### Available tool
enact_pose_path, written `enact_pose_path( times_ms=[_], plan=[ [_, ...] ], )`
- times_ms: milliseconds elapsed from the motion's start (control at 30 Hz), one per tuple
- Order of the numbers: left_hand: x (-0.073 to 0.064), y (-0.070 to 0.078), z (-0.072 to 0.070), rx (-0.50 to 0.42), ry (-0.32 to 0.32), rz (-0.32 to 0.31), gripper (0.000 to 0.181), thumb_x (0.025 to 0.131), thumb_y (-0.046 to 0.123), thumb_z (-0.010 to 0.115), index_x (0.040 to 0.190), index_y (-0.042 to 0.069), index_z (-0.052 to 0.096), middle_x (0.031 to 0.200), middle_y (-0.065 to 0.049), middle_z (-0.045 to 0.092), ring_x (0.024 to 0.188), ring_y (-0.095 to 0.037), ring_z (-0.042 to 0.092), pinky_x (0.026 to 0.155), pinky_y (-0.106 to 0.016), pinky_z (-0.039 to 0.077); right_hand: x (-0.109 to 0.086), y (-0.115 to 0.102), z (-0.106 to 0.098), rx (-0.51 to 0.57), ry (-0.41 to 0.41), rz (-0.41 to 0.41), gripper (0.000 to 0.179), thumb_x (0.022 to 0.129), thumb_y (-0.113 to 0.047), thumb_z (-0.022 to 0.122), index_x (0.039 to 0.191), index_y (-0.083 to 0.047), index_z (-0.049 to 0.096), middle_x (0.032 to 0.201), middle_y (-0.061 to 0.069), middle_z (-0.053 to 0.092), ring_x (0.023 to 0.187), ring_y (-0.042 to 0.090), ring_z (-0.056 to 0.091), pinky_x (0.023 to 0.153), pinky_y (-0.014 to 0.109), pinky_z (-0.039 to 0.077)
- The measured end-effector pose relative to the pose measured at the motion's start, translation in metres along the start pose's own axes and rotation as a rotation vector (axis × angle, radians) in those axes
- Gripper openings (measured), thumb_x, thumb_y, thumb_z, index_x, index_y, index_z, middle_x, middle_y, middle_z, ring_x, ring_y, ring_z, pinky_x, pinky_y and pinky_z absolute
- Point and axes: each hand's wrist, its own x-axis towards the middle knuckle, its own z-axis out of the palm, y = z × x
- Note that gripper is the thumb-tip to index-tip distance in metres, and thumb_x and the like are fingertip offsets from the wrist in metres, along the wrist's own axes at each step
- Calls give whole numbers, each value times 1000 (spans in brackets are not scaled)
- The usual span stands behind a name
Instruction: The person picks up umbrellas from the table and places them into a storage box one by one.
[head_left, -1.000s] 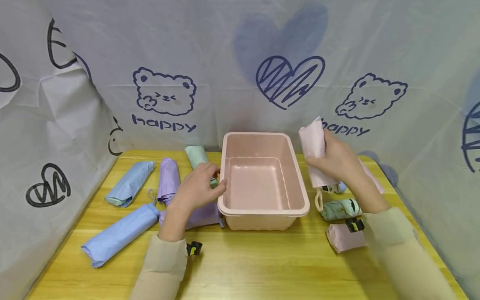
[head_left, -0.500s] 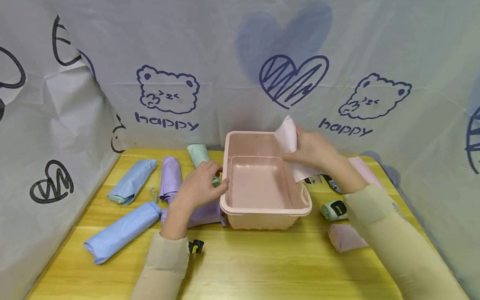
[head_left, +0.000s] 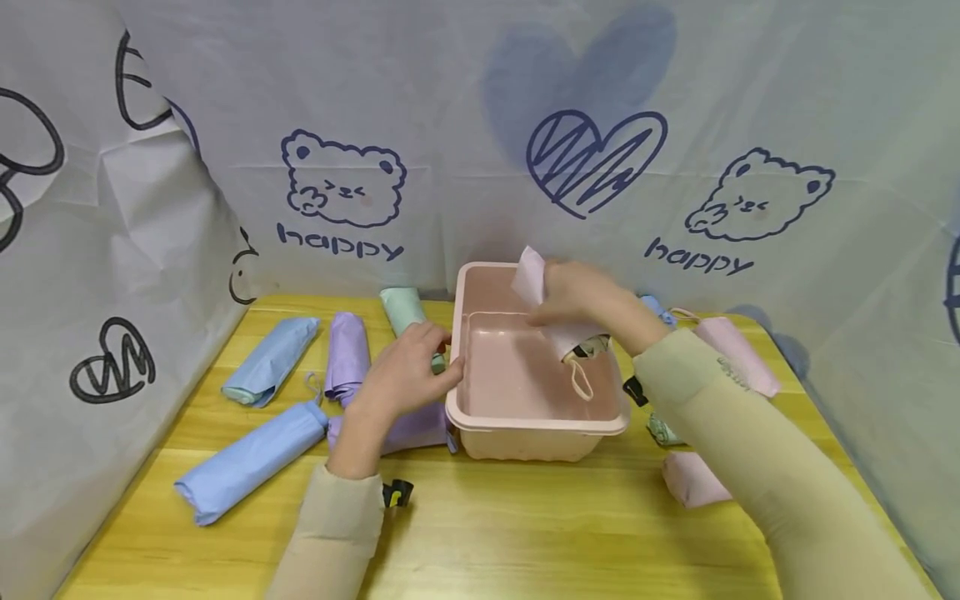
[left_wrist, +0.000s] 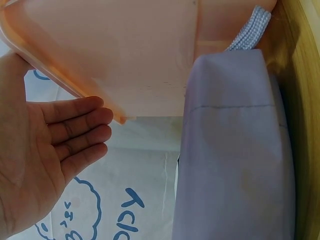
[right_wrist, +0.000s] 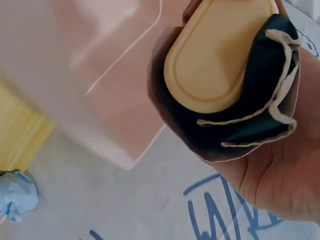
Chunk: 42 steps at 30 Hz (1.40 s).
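My right hand [head_left: 581, 298] grips a pale pink folded umbrella [head_left: 529, 277], tilted over the pink plastic bin [head_left: 534, 442]. Its wrist loop hangs inside the bin; the right wrist view shows the cream handle end [right_wrist: 215, 60] and dark cloth within the sleeve. At the bin's left rim rests my left hand [head_left: 408, 367], its fingers nearly straight along the outside in the left wrist view, the thumb partly hidden by the rim. Just below that hand lies a purple folded umbrella [left_wrist: 230, 150] with a grey loop. The bin's visible floor holds nothing.
Left of the bin lie blue umbrellas [head_left: 251, 462] [head_left: 272, 360], another purple one [head_left: 347, 354] and a mint one [head_left: 402, 308]. To its right are pink umbrellas [head_left: 738, 354] [head_left: 693, 481] and a green one [head_left: 663, 430], partly behind my sleeve. A printed cloth [head_left: 450, 100] hangs behind the table.
My right hand has carried the pale pink umbrella leftward and down, from beside the bin to over its inside. The left hand has stayed at the rim.
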Motion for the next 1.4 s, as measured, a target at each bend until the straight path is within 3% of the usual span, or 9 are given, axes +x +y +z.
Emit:
enact_pose_path(
  times_ms=[100, 333, 633, 867, 933, 1033, 1100, 1267, 1400],
  plan=[
    [0, 0, 1, 0, 0, -4, 35, 95, 41, 60, 107, 8, 67, 99, -4, 59, 89, -21, 55, 79, -38, 51, 8, -7, 2, 11, -53, -12, 43, 84, -44, 78, 98, -6, 64, 90, 9, 68, 76, 23, 64, 66, 35, 54],
    [1, 0, 2, -2, 11, 13, 33, 95, 40, 61, 104, 9, 66, 98, -4, 59, 88, -21, 55, 78, -38, 50, 32, -18, 12, 20, -196, -24, 29, 85, -34, 71, 95, -8, 62, 86, 6, 65, 70, 17, 60, 61, 29, 50],
    [0, 0, 1, 0, 19, 19, 32, 94, 40, 61, 104, 9, 66, 97, -5, 60, 87, -20, 55, 76, -37, 50, 68, -14, 40, 14, -292, -11, 25, 80, -36, 69, 78, -12, 60, 82, 5, 60, 71, 19, 55, 65, 34, 48],
    [-1, -3, 2, 3, 22, 28, 30, 94, 39, 61, 104, 11, 65, 100, -6, 62, 88, -20, 56, 77, -38, 51, 60, -26, 48, 236, -382, 196, 30, 85, -36, 73, 96, -9, 67, 108, 5, 59, 100, 21, 54, 92, 36, 48],
    [-1, -3, 2, 1, 19, 27, 29, 93, 38, 61, 104, 11, 65, 101, -7, 64, 88, -20, 56, 78, -38, 52, 60, -24, 56, 343, -372, 196, 27, 84, -33, 74, 96, -10, 68, 110, 3, 58, 104, 19, 53, 95, 33, 46],
    [-2, -3, 2, 1, 10, 18, 31, 93, 39, 62, 106, 11, 65, 103, -8, 65, 90, -20, 56, 79, -38, 52, 60, -24, 66, 473, -348, 169, 20, 81, -26, 76, 90, -10, 67, 101, 1, 59, 97, 17, 54, 87, 29, 46],
    [-2, -2, 2, 3, -4, 11, 33, 93, 40, 62, 108, 11, 66, 104, -6, 64, 91, -20, 57, 81, -38, 52, 65, -26, 72, 466, -367, 144, 21, 83, -25, 73, 89, -8, 63, 94, 2, 59, 89, 16, 57, 80, 28, 49],
    [-1, -1, 1, -6, -21, -9, 36, 93, 42, 62, 111, 11, 66, 106, -5, 63, 95, -20, 58, 84, -39, 53, 82, -31, 83, 375, -446, 204, 31, 89, -26, 69, 104, -1, 58, 95, 9, 63, 80, 18, 63, 74, 30, 57],
    [0, -1, 0, -15, -18, -24, 34, 93, 40, 63, 111, 11, 67, 107, -6, 63, 96, -21, 57, 85, -40, 53, 88, -34, 87, 381, -447, 246, 35, 88, -23, 71, 109, 1, 58, 97, 12, 64, 79, 19, 64, 74, 32, 59]
  ],
)
